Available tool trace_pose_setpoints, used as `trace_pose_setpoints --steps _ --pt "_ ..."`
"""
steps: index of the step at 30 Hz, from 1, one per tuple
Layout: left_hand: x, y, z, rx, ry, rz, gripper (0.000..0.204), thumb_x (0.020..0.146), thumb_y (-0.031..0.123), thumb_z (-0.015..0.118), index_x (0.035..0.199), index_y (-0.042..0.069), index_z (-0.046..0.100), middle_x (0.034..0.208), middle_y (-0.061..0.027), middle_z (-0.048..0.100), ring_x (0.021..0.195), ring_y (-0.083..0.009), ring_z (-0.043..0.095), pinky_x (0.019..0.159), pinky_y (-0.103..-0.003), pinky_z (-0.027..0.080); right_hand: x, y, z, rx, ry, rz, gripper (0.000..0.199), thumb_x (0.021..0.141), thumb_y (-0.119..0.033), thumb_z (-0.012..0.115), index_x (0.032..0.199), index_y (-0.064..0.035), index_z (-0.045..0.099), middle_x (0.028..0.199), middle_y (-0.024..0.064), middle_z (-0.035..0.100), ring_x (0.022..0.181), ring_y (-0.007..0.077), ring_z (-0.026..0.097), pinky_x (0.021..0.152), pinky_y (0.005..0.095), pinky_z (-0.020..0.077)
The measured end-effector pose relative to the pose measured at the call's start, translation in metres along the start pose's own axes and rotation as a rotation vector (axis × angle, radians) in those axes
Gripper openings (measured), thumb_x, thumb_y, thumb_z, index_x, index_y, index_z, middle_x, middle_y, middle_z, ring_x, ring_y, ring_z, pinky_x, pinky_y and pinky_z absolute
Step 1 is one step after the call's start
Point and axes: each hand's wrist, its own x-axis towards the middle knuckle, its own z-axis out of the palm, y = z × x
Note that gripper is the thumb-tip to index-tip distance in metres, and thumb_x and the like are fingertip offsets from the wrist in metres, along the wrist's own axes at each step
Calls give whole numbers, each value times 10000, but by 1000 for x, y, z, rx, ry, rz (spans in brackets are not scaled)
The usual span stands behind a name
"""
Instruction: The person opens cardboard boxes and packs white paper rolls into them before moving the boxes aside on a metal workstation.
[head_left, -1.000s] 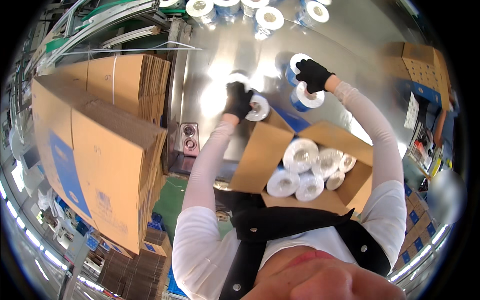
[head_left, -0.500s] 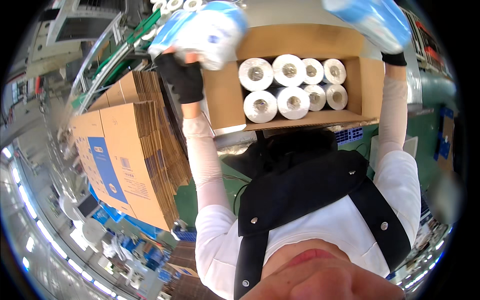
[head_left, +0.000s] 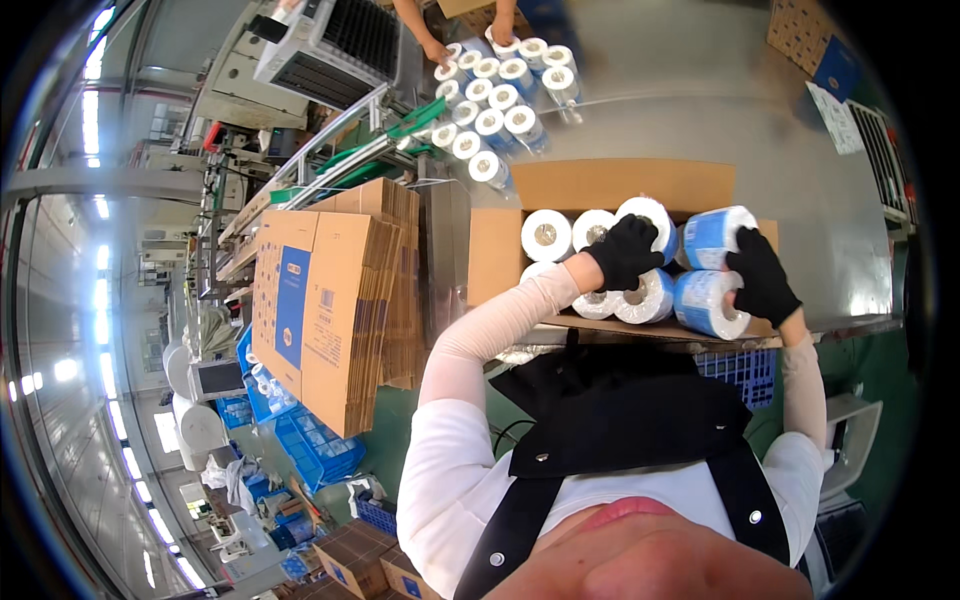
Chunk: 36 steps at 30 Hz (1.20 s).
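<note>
An open cardboard box (head_left: 490, 262) holds several white paper rolls (head_left: 546, 236) standing on end, their hollow cores upward. My left hand (head_left: 625, 254), in a black fingerless glove, is closed over a paper roll (head_left: 648, 212) in the middle of the box. Two blue-and-white wrapped paper rolls (head_left: 716, 236) lie tilted in the box's right part. My right hand (head_left: 763, 280), gloved alike, grips them from the right with its fingers curled round their ends. The left hand and forearm cover some of the rolls beneath.
Flattened cartons (head_left: 330, 310) are stacked at my left. Farther off on the metal table (head_left: 660, 110) stand several wrapped rolls (head_left: 490, 95), with another person's hands (head_left: 435, 50) among them. A conveyor rail (head_left: 340, 140) runs at the far left. Blue crates (head_left: 315, 445) sit on the floor.
Both hands came down from above the table and inward to the box. The blue-and-white packs they held aloft are now in its right part. My view has shifted, showing more table.
</note>
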Motion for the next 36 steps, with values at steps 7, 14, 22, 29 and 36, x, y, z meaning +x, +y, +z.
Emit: trace_pose_setpoints --steps 7,14,22,29,36 --pt "17 0 86 -57 -4 -289 357 690 246 640 1041 184 645 1150 -229 526 1105 -383 478 903 -472 396 73 11 84 -167 -290 -64 360 500 -221 705 853 -156 679 1008 184 547 988 359 512 840 449 423" --pt "-104 -54 59 19 332 -876 543 682 313 724 1159 116 554 1321 -182 430 1239 -388 366 1028 -449 307 21 52 36 192 243 231 457 692 -245 740 1086 -75 585 1095 148 561 1056 321 513 917 410 408" --pt "-224 -15 30 -383 378 -1737 738 689 594 637 1093 -22 587 1011 -229 634 1019 -361 591 888 -406 441 -117 185 139 -39 4 903 612 846 -371 548 1348 -68 374 1094 249 578 1011 412 559 844 502 452" --pt "-120 68 -25 -320 -184 -1232 665 792 654 478 1042 56 624 1040 -212 628 998 -349 597 849 -434 454 31 9 80 331 581 122 443 896 -146 430 1327 -43 422 1294 224 460 1204 378 428 1010 424 335" --pt "-92 33 8 -96 262 -1140 430 851 482 480 861 78 628 868 -163 656 832 -345 629 727 -447 479 118 41 101 -358 252 -27 627 782 -267 573 1352 -83 387 1394 246 340 1319 396 272 1068 568 146"
